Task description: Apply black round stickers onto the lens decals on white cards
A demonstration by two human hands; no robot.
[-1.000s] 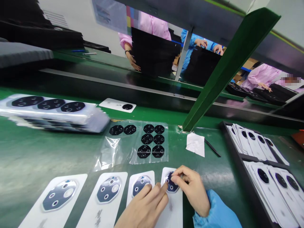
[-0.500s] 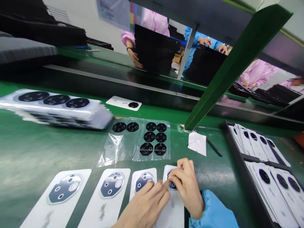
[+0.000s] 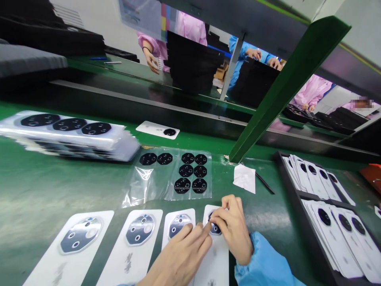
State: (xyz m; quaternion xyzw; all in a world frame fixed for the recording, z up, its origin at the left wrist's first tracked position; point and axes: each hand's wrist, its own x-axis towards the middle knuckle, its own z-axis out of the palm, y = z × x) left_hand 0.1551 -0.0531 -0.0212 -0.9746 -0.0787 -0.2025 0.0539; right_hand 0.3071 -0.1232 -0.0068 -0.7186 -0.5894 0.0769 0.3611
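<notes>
Several white panels lie in a row along the near edge of the green bench, among them a left one [image 3: 89,254] and a middle one [image 3: 133,260], with shiny octagonal camera-shaped pieces. Over the rightmost panel [image 3: 218,260], my right hand [image 3: 235,228] pinches at the edge of its dark octagonal piece [image 3: 214,228]; what the fingertips hold is too small to make out. My left hand [image 3: 186,252] rests across the two right panels, fingers together, its fingertips touching the same piece. Beyond my hands lies a clear film sheet [image 3: 175,176] with black octagonal stickers.
A stack of film sheets [image 3: 74,137] stands at the left. One white panel [image 3: 151,128] lies behind the film. A white paper [image 3: 244,178], a black stick [image 3: 264,182] and a green post [image 3: 285,91] stand mid-right. A black tray [image 3: 309,230] holds panels. People work beyond.
The view has shifted slightly. Both hands keep nearly the same place, the fingertips moved a little at the octagonal piece. Across the bench, a person's hand in a pink sleeve has moved left and up.
</notes>
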